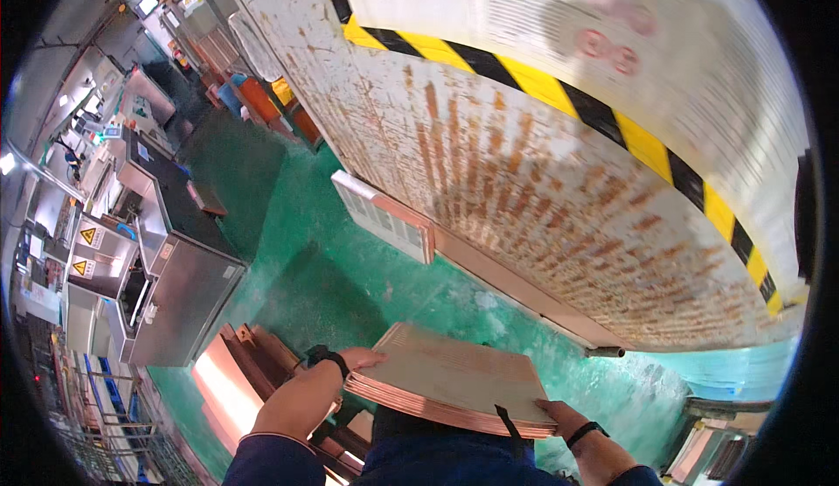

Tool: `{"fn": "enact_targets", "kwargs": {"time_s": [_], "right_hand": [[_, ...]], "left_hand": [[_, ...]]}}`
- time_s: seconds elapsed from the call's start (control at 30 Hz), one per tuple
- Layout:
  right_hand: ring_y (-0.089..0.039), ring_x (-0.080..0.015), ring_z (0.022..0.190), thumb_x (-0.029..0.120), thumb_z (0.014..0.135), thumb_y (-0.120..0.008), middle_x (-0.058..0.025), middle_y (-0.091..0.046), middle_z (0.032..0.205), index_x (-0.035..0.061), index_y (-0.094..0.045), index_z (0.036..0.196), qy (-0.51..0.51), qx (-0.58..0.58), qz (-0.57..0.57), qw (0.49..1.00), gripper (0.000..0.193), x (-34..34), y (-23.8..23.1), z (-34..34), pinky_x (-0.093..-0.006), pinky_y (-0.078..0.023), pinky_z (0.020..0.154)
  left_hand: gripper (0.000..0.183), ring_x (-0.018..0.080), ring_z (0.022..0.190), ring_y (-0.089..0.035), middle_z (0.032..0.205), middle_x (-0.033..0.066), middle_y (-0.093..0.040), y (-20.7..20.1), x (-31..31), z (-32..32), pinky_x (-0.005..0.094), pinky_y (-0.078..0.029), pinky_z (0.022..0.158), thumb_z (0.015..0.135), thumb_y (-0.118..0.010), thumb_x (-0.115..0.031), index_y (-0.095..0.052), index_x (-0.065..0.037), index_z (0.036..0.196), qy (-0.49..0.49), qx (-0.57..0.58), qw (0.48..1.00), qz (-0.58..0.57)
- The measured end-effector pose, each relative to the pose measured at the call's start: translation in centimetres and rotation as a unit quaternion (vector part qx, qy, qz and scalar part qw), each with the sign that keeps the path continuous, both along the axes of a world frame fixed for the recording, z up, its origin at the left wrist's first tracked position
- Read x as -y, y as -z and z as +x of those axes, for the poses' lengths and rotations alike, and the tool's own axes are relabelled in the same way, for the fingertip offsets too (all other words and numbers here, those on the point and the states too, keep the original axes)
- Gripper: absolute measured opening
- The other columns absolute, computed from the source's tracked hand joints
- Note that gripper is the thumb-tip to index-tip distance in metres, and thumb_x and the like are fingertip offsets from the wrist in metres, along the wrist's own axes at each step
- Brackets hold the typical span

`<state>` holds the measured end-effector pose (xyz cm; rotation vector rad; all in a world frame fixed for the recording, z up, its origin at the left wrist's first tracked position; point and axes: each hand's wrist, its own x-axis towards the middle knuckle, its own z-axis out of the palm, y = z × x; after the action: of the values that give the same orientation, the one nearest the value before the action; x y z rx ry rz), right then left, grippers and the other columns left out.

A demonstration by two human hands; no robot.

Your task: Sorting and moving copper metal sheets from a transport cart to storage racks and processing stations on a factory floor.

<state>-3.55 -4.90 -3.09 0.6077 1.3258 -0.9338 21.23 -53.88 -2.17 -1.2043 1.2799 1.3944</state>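
A stack of thin, copper-edged panels [463,368] is held level in front of my body, its top face dull grey-beige. My left hand [358,360] grips its left end, thumb on top and fingers mostly hidden below. On the opposite end, my right hand [564,419] is closed around the corner. A short black strap [507,420] hangs over the near edge of the stack. Dark bands circle both wrists.
A large rust-streaked white panel [489,163] with yellow-black striped tape rises ahead and right. A vented box [382,215] stands at its foot. Shiny copper sheets [229,377] lie lower left, below a steel machine [188,285]. The floor [306,285] is green.
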Motion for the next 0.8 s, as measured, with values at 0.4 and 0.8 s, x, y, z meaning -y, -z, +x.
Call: {"fn": "enact_targets", "kwargs": {"time_s": [0.4,0.8], "right_hand": [[-0.068,-0.0201,0.082,0.029,0.096,-0.056,-0.0119,-0.067,0.100,-0.0062,-0.058,0.112,0.031,0.017,0.049,0.998,0.038,27.3,7.4,4.4,-0.0355,-0.057,0.072],[-0.066,-0.0205,0.086,0.033,0.095,-0.056,-0.0140,-0.067,0.103,-0.0066,-0.060,0.110,0.031,-0.053,-0.036,0.997,0.043,51.7,18.4,3.5,-0.0336,-0.052,0.078]], "left_hand": [[0.048,0.0180,0.103,-0.063,0.118,0.0073,-0.064,8.1,31.3,-0.2,0.0326,-0.048,0.088,0.094,-0.057,-0.041,-0.058,-0.003,0.124,-0.071,-0.008,0.993,0.092],[0.047,0.0157,0.091,-0.065,0.108,0.0055,-0.068,17.2,54.5,-6.7,0.0330,-0.051,0.081,0.086,-0.067,-0.046,-0.065,-0.008,0.114,-0.020,-0.011,1.000,-0.017]]}}
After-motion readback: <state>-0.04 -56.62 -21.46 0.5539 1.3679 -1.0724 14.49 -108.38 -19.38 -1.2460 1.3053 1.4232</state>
